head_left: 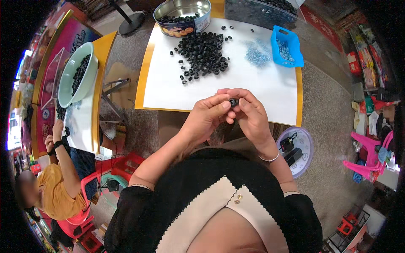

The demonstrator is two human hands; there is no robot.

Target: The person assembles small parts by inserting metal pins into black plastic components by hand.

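Both my hands meet just off the near edge of the white-topped table (168,95). Between their fingertips is a small black ring-shaped part (233,102). My left hand (209,111) pinches it from the left with thumb and fingers; my right hand (252,116) grips it from the right. Whether a second small piece is in the fingers cannot be made out. Beyond my hands lies a loose pile of similar black parts (202,52). Farther right, tiny clear bluish pieces (258,55) are spread on the table beside a blue plastic basket (276,42) holding more of them.
A round cookie tin (202,21) with black parts stands at the table's far left, a clear bin (257,19) at the far edge. On the left, a person in a yellow shirt (63,189) works at another table with a pale green basin (65,90). A round lidded container (304,158) stands right.
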